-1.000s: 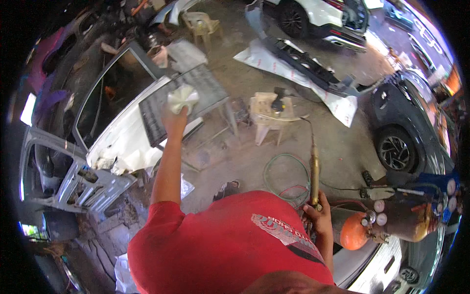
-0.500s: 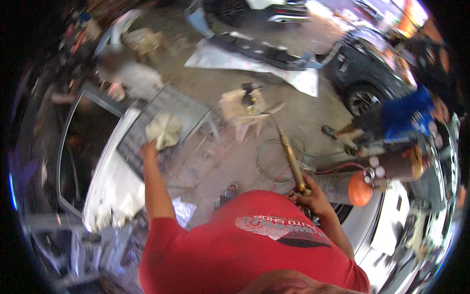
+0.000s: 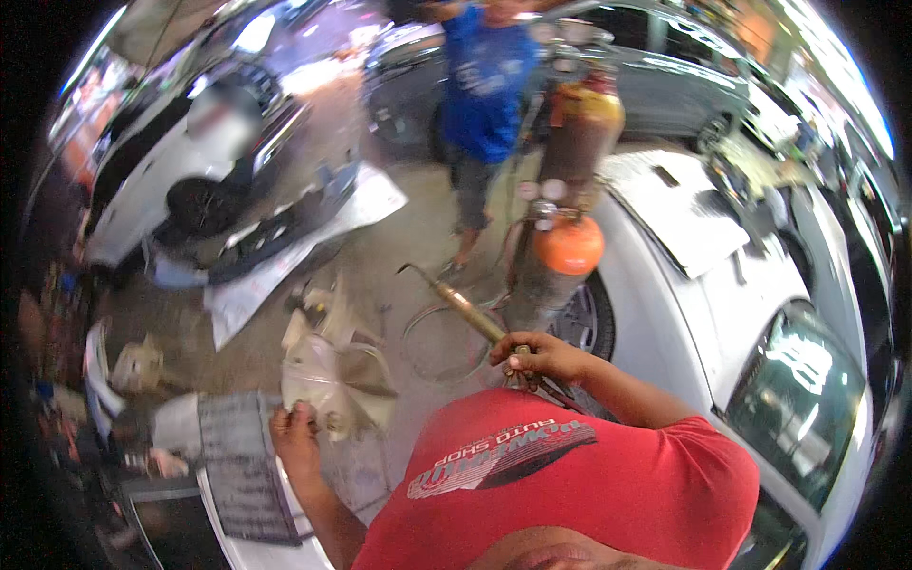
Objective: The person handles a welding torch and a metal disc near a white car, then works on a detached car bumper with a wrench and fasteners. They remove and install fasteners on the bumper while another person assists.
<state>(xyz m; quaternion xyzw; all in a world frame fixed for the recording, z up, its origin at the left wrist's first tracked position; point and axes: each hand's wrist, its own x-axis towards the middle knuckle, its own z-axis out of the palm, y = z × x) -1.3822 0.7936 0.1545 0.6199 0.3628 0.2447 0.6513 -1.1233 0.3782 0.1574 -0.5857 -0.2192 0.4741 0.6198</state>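
Observation:
My right hand [image 3: 540, 361] is wrapped around a brass gas torch [image 3: 470, 313] with a thin bent tip that points away to the upper left. Hoses trail from its handle below my fist. On the left, my left hand [image 3: 295, 432] has curled fingers against a cream, floppy, hat-like piece [image 3: 366, 394]; motion blur smears its outline. That piece overlaps a cream plastic stool [image 3: 309, 356] beyond it, so the border between the two is hard to make out.
An orange-topped gas cylinder [image 3: 570, 245] with gauges stands ahead, beside a white car [image 3: 655, 275]. A person in a blue shirt [image 3: 489, 81] is behind it. A hose [image 3: 442, 356] loops on the floor. A bumper [image 3: 256, 233] lies on white sheeting, and a dark-covered panel [image 3: 242, 465] is lower left.
My view has swung right, toward the cylinders and white car. The torch stays in my right hand. My left hand and the cream piece have moved from over the dark-covered panel to beside the stool.

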